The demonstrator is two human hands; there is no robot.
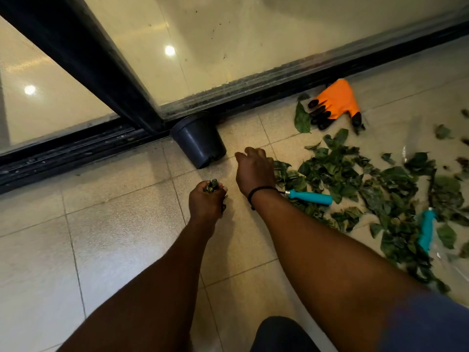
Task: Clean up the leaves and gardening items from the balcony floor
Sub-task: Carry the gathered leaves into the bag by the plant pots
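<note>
Left grip (206, 199) clutches leaves (212, 186); right grip (253, 168) loose by toppled pot (200, 143).

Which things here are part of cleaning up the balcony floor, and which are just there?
Part of the job: leaves, orange glove, two teal-handled tools, black pot, leaves bunched in the left hand.
Just there: sliding door track, glass door.
</note>
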